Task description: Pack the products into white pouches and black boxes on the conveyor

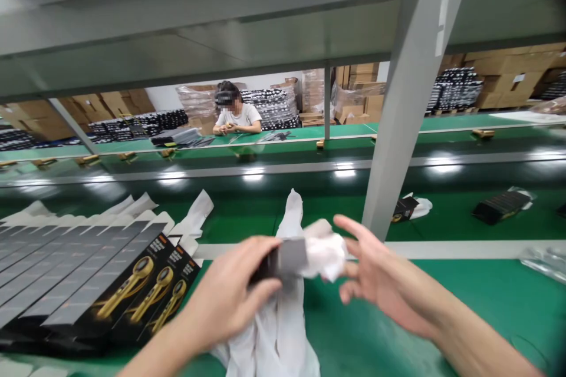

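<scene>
My left hand (230,291) is wrapped round a dark box (292,256), held tilted over the bench. Crumpled white wrapping (326,254) sticks out of the box's right end. My right hand (375,274) is beside that wrapping, fingers spread and nothing gripped; its fingertips look close to the wrapping, but whether they touch is blurred. Beneath the held box lie long white wrapped pieces (283,336). Close by on the left, black boxes (152,283) with a golden shower head printed on them lie in a row, some with white wrapping sticking out of their ends.
A grey post (398,112) rises ahead on the right. Beyond the bench edge, a green conveyor (336,203) carries black boxes (502,205). Golden parts (483,134) lie on a farther belt. A person (236,112) sits across, before stacked cartons. Clear plastic (546,264) lies at right.
</scene>
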A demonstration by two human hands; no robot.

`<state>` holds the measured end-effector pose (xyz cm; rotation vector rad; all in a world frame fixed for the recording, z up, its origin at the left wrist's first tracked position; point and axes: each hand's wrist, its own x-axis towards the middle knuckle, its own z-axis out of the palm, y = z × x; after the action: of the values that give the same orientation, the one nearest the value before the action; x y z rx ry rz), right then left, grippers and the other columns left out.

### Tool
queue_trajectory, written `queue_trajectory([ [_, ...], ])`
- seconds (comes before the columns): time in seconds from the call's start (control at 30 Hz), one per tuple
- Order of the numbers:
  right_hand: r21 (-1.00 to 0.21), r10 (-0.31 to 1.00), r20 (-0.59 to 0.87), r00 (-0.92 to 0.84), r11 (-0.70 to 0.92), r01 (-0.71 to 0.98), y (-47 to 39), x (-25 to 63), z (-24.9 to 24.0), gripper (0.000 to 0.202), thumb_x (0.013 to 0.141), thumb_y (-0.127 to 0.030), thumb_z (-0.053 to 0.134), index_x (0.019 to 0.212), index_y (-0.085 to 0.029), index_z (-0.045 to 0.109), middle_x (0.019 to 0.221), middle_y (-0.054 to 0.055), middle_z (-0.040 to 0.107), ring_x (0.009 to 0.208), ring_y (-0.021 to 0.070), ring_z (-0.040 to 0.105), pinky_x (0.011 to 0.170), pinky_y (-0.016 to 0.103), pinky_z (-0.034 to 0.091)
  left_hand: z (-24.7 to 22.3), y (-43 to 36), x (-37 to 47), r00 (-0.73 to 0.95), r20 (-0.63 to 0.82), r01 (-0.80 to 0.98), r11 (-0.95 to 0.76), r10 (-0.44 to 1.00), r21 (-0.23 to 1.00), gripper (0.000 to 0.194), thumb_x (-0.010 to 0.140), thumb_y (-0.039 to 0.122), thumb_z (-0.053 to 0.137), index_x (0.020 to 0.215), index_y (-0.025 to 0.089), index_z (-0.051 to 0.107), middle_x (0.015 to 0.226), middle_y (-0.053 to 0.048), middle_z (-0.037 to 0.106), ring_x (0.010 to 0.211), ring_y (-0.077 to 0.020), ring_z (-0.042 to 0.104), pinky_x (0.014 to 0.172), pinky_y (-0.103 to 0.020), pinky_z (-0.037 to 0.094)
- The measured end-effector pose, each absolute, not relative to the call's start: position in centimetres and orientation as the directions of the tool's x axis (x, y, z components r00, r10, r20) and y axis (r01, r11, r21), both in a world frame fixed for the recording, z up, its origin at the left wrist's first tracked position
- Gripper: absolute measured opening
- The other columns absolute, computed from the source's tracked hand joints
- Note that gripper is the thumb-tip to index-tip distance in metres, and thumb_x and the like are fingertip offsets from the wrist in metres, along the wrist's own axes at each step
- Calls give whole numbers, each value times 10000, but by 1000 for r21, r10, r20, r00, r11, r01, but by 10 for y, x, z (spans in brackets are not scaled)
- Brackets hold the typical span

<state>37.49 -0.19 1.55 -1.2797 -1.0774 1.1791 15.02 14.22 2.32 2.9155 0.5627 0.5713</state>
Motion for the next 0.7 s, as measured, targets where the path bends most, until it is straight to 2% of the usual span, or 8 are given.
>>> queue_trajectory([
  [0.07,-965,960,16,278,-58,255,36,389,6,520,959,-515,133,1430,-303,68,1394,116,362,998,180,596,780,338,504,19,186,159,784,311,477,-842,537,254,392,884,389,476,1247,245,437,1243,-57,548,1134,-226,519,949,-332,417],
  [0.2,-770,957,99,274,-101,630,109,394,-34,402,920,-372,490,1287,-212,456,1301,111,475,1116,249,519,956,473,394,-10,260,179,693,289,595,-750,661,289,384,893,375,480,1218,171,479,1146,-99,583,1019,-241,575,879,-404,459],
  [0.27,-656,971,110,211,-89,749,134,386,-53,366,882,-333,577,1220,-206,522,1266,82,518,1119,256,515,940,502,405,-26,283,189,692,247,608,-733,678,307,355,887,352,521,1189,166,516,1129,-88,595,993,-228,587,872,-439,466],
  [0.4,-514,975,118,187,-102,852,153,376,-72,286,890,-333,570,1134,-185,568,1204,70,561,1049,225,560,885,459,458,-39,301,207,703,169,596,-702,691,389,332,867,328,572,1161,174,556,1201,-83,573,1095,-250,544,941,-509,416],
  [0.5,-499,964,129,233,-140,855,142,382,-64,244,899,-336,557,1072,-166,581,1083,49,603,908,182,604,780,388,507,-31,291,218,658,147,580,-622,738,526,428,847,318,598,1246,195,503,1384,-96,438,1260,-301,404,1024,-576,306],
  [0.57,-515,950,149,273,-161,842,124,386,-48,219,927,-326,503,1058,-167,577,958,29,609,785,149,600,699,333,506,-20,270,224,610,99,554,-512,786,656,489,880,377,531,1317,181,432,1439,-130,377,1286,-310,385,1043,-559,297],
  [0.63,-533,937,183,299,-161,830,97,382,-28,214,954,-272,419,1074,-190,575,865,21,580,733,139,573,673,295,473,-9,237,229,613,-28,502,-362,789,786,550,920,495,364,1302,109,445,1341,-188,497,1190,-296,514,997,-492,396],
  [0.7,-534,934,217,283,-129,835,67,367,-9,254,930,-198,387,1082,-231,588,852,26,558,746,149,559,679,269,442,0,196,231,690,-181,443,-211,701,871,666,914,579,217,1217,72,526,1122,-195,654,996,-273,649,871,-426,508],
])
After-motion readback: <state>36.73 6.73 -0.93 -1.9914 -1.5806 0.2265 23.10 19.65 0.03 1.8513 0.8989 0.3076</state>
